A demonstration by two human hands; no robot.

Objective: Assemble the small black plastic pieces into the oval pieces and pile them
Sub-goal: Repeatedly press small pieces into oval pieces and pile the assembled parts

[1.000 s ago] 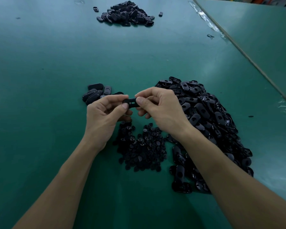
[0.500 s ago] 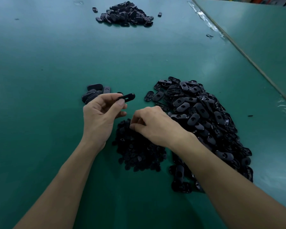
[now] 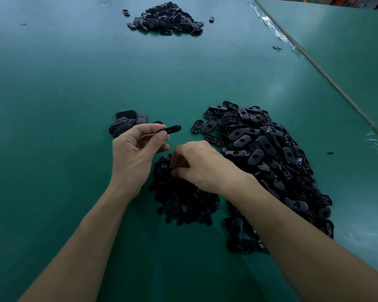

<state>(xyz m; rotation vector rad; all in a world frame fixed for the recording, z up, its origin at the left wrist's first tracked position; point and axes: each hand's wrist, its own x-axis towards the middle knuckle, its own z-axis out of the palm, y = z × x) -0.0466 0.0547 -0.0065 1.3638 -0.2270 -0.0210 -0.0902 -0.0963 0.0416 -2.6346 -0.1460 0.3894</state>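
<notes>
Factory-style assembly bench. One wide green mat (image 3: 52, 83) covers the whole worktop. Identical black plastic parts lie in bulk: oval heap (image 3: 260, 147) right of the fingers (image 3: 162, 136), small-piece heap (image 3: 183, 203) under them, short stack (image 3: 122, 125) just left, far heap (image 3: 168, 18) well beyond, with a loose stray (image 3: 211, 19) beside it. A taped seam (image 3: 277, 33) joins a second table (image 3: 347, 51) far right.

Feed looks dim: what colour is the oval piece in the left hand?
Black oval piece, clearest in head view.
</notes>
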